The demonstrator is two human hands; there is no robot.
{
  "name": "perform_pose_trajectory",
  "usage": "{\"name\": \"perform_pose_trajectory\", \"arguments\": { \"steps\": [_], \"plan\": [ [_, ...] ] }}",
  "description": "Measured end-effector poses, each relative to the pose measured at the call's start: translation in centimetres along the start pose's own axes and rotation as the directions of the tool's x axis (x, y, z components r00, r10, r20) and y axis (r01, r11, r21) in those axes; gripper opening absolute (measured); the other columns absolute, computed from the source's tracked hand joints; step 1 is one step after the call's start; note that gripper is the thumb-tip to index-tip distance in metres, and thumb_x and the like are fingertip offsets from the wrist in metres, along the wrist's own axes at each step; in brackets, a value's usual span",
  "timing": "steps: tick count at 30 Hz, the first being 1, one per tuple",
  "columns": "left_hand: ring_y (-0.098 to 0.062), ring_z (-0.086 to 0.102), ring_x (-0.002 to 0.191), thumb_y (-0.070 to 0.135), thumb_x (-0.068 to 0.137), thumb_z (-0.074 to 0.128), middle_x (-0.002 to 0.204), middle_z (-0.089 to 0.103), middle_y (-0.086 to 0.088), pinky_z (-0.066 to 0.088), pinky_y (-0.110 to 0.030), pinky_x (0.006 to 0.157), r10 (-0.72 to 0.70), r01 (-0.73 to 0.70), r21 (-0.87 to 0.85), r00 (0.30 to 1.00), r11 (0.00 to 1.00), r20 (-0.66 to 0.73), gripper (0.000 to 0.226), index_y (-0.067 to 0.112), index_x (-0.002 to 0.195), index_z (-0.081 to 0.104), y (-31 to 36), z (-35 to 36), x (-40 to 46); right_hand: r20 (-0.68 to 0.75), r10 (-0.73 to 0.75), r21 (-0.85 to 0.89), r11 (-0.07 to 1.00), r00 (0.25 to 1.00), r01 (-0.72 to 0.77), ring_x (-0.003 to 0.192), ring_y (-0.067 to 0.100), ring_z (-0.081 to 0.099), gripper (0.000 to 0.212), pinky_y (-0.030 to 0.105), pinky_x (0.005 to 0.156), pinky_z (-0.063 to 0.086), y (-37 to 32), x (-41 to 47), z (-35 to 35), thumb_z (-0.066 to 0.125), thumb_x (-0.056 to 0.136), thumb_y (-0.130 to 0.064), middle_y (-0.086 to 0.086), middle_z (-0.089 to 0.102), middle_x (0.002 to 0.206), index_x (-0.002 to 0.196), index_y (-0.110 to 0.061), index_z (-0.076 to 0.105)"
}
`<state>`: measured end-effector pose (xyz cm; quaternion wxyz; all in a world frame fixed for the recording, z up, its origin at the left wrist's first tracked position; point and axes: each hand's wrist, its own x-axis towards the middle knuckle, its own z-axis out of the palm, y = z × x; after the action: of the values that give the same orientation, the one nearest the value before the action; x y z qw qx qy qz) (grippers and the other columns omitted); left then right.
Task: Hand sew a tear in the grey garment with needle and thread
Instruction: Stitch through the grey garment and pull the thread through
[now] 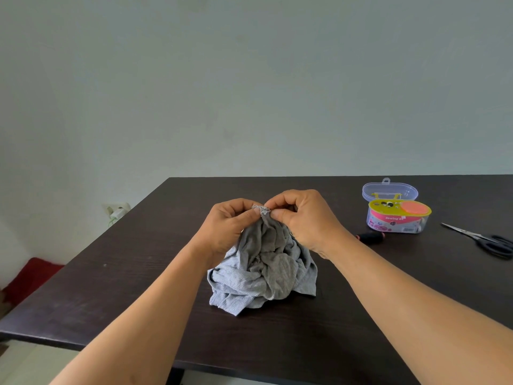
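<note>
Since I've got both hands, left hand (pixel 226 227) and right hand (pixel 301 218), pinching the garment (pixel 263 269) peak, it drapes limp and light (needle not visible); I'd grip beside the tear.

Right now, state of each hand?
Left hand: pinching the garment at its top.
Right hand: pinching the same bunched top; no needle visible.

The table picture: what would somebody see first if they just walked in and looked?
First, the two hands in the middle: the left hand and right hand pinch up the top of a crumpled grey garment, whose bottom rests on the dark table. Next, off to the right, the bright yellow and pink sewing kit with its lid open, and black-handled scissors at the edge.
</note>
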<state>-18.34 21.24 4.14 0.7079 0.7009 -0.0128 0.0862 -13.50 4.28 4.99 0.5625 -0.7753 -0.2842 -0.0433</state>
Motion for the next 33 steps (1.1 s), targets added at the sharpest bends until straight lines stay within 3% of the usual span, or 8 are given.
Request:
{"name": "perform_pose_trajectory", "arguments": {
  "steps": [6, 10, 13, 18, 23, 26, 29, 33],
  "plan": [
    [-0.023, 0.071, 0.081, 0.009, 0.092, 0.068, 0.089, 0.075, -0.016, 0.059, -0.031, 0.072, 0.011, -0.011, 0.036, 1.000, 0.999, -0.014, 0.009, 0.007, 0.090, 0.076, -0.1, -0.1, 0.2, -0.029, 0.015, 0.023, 1.000, 0.999, -0.015, 0.081, 0.009, 0.064, 0.024, 0.021, 0.083, 0.056, 0.5, 0.0, 0.2, 0.069, 0.087, 0.002, 0.001, 0.071, 0.089, 0.101, -0.017, 0.075],
    [-0.025, 0.070, 0.084, 0.011, 0.090, 0.070, 0.093, 0.074, -0.021, 0.059, -0.035, 0.078, 0.026, -0.024, 0.087, 0.999, 0.996, -0.024, 0.008, 0.005, 0.089, 0.076, -0.3, 0.0, 0.3, -0.080, -0.002, -0.008, 1.000, 0.997, 0.001, 0.076, 0.008, 0.063, 0.020, 0.021, 0.077, 0.056, 0.6, 0.0, 0.2, 0.070, 0.086, -0.001, -0.001, 0.068, 0.084, 0.095, -0.018, 0.074],
    [-0.023, 0.069, 0.078, 0.011, 0.090, 0.072, 0.085, 0.074, -0.017, 0.059, -0.034, 0.075, 0.056, -0.046, 0.162, 0.997, 0.986, -0.061, 0.008, 0.009, 0.083, 0.076, -0.3, 0.4, 0.5, -0.086, -0.011, -0.034, 0.999, 0.996, 0.008, 0.076, 0.004, 0.063, 0.021, 0.017, 0.076, 0.054, 0.7, 0.0, 0.2, 0.067, 0.088, -0.002, -0.005, 0.068, 0.084, 0.099, -0.019, 0.074],
    [-0.019, 0.068, 0.076, 0.017, 0.090, 0.073, 0.084, 0.075, -0.015, 0.059, -0.041, 0.078, 0.098, -0.066, 0.252, 0.988, 0.966, -0.118, 0.012, 0.014, 0.080, 0.077, -0.2, 0.4, 0.8, -0.012, -0.044, -0.149, 0.988, 0.999, 0.042, 0.092, 0.002, 0.066, 0.025, 0.016, 0.086, 0.051, 0.2, 0.0, 0.5, 0.066, 0.092, -0.021, -0.010, 0.071, 0.098, 0.116, -0.026, 0.071],
    [-0.019, 0.066, 0.074, 0.024, 0.088, 0.076, 0.085, 0.075, -0.015, 0.059, -0.047, 0.080, 0.088, -0.058, 0.343, 0.993, 0.937, -0.074, 0.012, 0.021, 0.076, 0.078, -0.2, 0.4, 0.9, 0.016, -0.067, -0.264, 0.962, 0.998, 0.069, 0.085, 0.003, 0.064, 0.014, 0.026, 0.079, 0.053, -0.2, 0.4, 0.8, 0.062, 0.094, -0.022, -0.012, 0.072, 0.089, 0.096, -0.028, 0.074],
    [-0.021, 0.060, 0.070, 0.026, 0.087, 0.076, 0.079, 0.071, -0.017, 0.054, -0.042, 0.070, 0.066, -0.033, 0.387, 0.995, 0.921, -0.071, 0.015, 0.020, 0.074, 0.076, -0.3, 0.2, 1.0, 0.031, -0.063, -0.298, 0.952, 0.998, 0.070, 0.085, 0.007, 0.061, 0.013, 0.031, 0.080, 0.052, -0.3, 0.7, 1.1, 0.059, 0.094, -0.021, -0.011, 0.065, 0.092, 0.089, -0.028, 0.069],
    [-0.016, 0.060, 0.067, 0.020, 0.088, 0.075, 0.072, 0.069, -0.006, 0.051, -0.033, 0.066, 0.036, -0.003, 0.398, 0.997, 0.917, -0.075, 0.013, 0.014, 0.077, 0.074, -0.3, 0.0, 1.1, -0.052, -0.062, -0.154, 0.987, 0.997, 0.053, 0.087, 0.006, 0.057, 0.017, 0.022, 0.081, 0.047, -0.6, 1.0, 1.4, 0.059, 0.095, -0.019, -0.007, 0.058, 0.104, 0.085, -0.031, 0.065],
    [-0.011, 0.066, 0.068, 0.013, 0.089, 0.072, 0.072, 0.073, 0.002, 0.056, -0.029, 0.068, -0.007, 0.038, 0.391, 0.997, 0.920, -0.081, 0.010, 0.015, 0.079, 0.074, -0.5, -0.5, 1.3, -0.130, 0.054, 0.153, 0.988, 0.990, -0.034, 0.069, 0.008, 0.057, 0.013, 0.024, 0.069, 0.050, -1.6, 1.3, 0.6, 0.052, 0.099, -0.015, -0.001, 0.067, 0.094, 0.096, -0.020, 0.063]
  ]
}}
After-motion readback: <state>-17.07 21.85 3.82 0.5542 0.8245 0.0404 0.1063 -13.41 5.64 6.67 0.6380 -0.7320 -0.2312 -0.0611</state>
